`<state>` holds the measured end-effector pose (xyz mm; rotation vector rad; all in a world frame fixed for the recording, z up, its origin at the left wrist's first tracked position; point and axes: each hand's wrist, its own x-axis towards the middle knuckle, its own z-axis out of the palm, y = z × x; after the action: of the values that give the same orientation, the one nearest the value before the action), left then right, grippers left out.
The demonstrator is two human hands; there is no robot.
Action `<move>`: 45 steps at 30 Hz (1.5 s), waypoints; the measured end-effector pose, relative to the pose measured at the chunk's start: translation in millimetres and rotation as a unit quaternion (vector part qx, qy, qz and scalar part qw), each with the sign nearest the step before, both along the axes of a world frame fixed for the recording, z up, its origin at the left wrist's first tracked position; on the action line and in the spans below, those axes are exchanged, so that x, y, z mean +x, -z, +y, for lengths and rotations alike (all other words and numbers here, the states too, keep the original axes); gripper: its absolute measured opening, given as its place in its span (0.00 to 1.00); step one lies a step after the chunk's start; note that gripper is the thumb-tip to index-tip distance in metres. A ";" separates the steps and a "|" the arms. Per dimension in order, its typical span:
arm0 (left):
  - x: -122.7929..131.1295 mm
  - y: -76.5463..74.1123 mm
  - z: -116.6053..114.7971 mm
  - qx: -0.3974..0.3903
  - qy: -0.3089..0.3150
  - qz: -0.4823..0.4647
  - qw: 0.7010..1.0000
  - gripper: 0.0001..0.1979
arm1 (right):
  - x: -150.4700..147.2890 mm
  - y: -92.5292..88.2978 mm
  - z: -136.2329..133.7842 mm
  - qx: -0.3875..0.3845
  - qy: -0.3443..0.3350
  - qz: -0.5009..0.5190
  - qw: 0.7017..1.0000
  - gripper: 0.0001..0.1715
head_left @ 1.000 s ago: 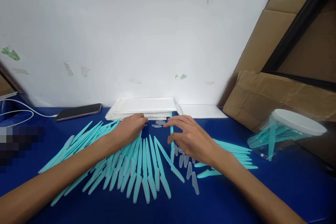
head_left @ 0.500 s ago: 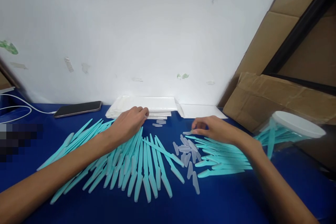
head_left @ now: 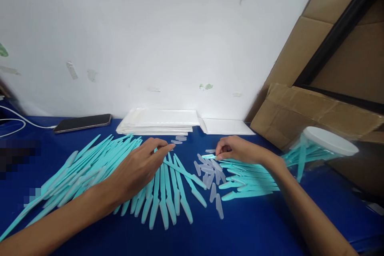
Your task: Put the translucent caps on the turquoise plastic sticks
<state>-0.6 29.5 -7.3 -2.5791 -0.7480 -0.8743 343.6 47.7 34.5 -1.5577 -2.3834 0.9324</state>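
My right hand (head_left: 231,149) pinches a teal eyebrow razor (head_left: 212,156), its shiny blade end pointing left over a small heap of frosted blade caps (head_left: 210,170). More teal razors (head_left: 252,180) lie in a row beneath that hand, blade ends leftward. Above the left pile of razors (head_left: 163,192), my left hand (head_left: 144,164) is held palm down, thumb and forefinger close together. Whatever may be between its fingertips is too small to make out. Two loose caps (head_left: 179,140) rest just beyond those fingertips.
White flat packets (head_left: 162,118) are stacked against the wall, with another packet (head_left: 226,126) beside them. A phone (head_left: 84,123) on a white cable lies at the back left. Toward the right, a white-lidded clear tub (head_left: 330,141) of razors lies tipped near cardboard (head_left: 312,112).
My left hand has drawn back from the white packets toward me, over the razors. The right hand has lifted a razor slightly, its blade now showing. The view has shifted slightly.
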 end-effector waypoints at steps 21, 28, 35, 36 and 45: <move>5.9 0.9 -3.5 -0.047 0.006 -0.049 0.998 0.16 | -59.0 -1.6 -26.9 0.294 -0.085 0.055 0.950 0.17; 6.2 1.8 -4.5 -0.037 0.016 -0.051 0.998 0.15 | -63.7 4.0 -29.2 0.319 -0.107 0.025 0.941 0.18; 7.8 0.8 -6.9 -0.033 0.024 -0.059 0.997 0.15 | -66.4 4.4 -30.5 0.316 -0.109 0.016 0.942 0.18; 8.7 0.6 -7.7 -0.039 0.031 -0.060 0.997 0.15 | -67.4 5.2 -31.0 0.319 -0.110 0.016 0.941 0.18; 16.3 -1.2 -19.5 -0.071 0.060 -0.085 0.992 0.17 | -83.2 14.1 -40.6 0.353 -0.147 -0.005 0.924 0.20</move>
<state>15.7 10.1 -6.1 -2.7238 -0.7305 -1.1272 260.4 7.1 20.5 -0.9465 -2.5681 0.0413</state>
